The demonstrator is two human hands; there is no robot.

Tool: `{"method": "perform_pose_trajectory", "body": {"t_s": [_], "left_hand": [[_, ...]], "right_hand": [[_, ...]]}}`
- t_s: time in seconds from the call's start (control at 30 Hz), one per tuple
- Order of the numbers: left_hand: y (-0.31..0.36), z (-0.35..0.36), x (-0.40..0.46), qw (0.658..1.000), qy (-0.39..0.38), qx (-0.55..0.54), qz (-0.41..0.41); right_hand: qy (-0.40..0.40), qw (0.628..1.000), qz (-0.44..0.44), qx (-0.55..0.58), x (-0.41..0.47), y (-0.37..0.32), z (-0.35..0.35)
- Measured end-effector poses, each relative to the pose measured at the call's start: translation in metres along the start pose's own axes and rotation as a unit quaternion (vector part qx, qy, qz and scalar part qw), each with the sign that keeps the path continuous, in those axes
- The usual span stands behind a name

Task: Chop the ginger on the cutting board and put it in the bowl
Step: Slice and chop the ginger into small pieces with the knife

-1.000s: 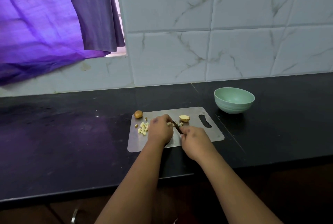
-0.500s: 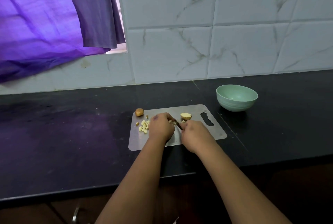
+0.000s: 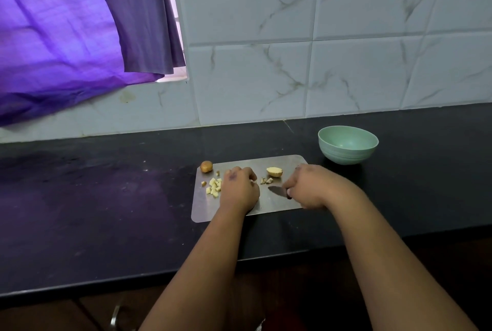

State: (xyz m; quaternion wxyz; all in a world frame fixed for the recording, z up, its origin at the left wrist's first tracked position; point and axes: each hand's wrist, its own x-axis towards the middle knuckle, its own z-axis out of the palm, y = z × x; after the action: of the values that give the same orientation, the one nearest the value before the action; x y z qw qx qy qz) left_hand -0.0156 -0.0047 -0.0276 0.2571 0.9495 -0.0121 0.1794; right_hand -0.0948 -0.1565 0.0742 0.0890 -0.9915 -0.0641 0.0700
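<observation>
On the steel cutting board (image 3: 282, 201), the right hand (image 3: 310, 188) is wrapped round the handle of a small knife (image 3: 277, 191), whose blade points toward 9 o'clock, at the left hand (image 3: 239, 188). The left hand is curled knuckles-up at mid-board; it probably pins a sliver of ginger under its fingertips, though they hide it. The hands sit apart, with a few small offcuts (image 3: 266, 180) between them at the 12 o'clock side of the blade. The uncut ginger half (image 3: 274, 171) lies at 11 o'clock from the right hand, its long axis running 9 to 3, nearer that hand. A pile of 10 or so diced pieces (image 3: 214, 186) rests at 9 o'clock of the left hand, and a brown ginger knob (image 3: 206, 166) sits at the board's far-left corner. The green bowl (image 3: 347, 156) stands on the bench (image 3: 106, 211) at 1 o'clock, nearer the right hand.
</observation>
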Motion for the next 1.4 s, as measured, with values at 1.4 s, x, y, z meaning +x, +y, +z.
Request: {"method": "perform_pose_trajectory", "body": {"t_s": [1.4], "left_hand": [[0.025,-0.033,-0.025,0.99,-0.12,0.018,0.068]], "right_hand": [[0.406,0.849,-0.142,0.307,0.043,0.011,0.093]]}}
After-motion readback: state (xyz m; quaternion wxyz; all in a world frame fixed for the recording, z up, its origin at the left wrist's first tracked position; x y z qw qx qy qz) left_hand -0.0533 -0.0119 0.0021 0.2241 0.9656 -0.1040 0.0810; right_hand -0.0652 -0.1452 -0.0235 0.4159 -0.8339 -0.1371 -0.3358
